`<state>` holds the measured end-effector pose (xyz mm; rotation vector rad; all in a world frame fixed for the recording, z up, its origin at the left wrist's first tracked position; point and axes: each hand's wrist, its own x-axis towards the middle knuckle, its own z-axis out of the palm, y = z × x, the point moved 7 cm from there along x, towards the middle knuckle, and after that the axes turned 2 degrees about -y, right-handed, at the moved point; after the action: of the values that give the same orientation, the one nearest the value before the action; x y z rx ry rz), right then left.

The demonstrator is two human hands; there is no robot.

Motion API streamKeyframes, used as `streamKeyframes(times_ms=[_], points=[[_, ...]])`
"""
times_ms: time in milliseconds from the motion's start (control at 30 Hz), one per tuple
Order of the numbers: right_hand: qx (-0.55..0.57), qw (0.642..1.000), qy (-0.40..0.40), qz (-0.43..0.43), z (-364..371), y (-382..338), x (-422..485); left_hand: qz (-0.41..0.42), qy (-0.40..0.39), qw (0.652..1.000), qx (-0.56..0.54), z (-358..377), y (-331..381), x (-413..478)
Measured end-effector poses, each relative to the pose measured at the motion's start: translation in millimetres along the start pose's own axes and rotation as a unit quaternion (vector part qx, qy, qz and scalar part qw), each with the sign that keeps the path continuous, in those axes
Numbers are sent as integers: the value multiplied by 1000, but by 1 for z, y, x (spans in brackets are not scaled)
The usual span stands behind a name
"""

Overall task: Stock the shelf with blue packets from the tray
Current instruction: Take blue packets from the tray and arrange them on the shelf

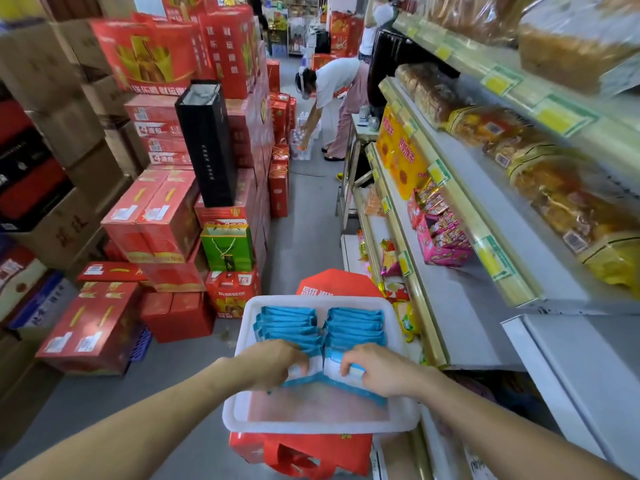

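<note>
Picking stage: left hand (275,365), right hand (379,370), fingers curled on nearest packets (356,327), two rows in tray (311,426). Next, likely: lift both clear of rows, carry right to shelf (460,306).

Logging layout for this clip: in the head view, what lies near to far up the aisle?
Tray, bare near end → left hand and right hand, level, gripping the front blue packets → the rows behind → person bending over bottles.
</note>
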<state>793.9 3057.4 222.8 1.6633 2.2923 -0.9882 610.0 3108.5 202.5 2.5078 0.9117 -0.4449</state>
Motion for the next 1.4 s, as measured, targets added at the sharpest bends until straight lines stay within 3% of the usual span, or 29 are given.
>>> streamKeyframes(times_ms=[400,567,767,1000,1100,1400], points=[[-125,980,146,45,-256,-20,-54,77,102,991,50,-266,8,36],[-151,959,223,86,-364,-40,-136,133,142,978,78,-387,70,53],[-126,931,314,135,-440,-27,-274,247,167,946,125,-502,181,67],[-109,877,370,288,-434,2,-466,416,167,884,133,-555,365,64],[-70,846,368,379,-400,12,-539,488,139,852,132,-543,445,66],[36,741,406,534,-271,8,-684,655,50,735,167,-459,629,26]])
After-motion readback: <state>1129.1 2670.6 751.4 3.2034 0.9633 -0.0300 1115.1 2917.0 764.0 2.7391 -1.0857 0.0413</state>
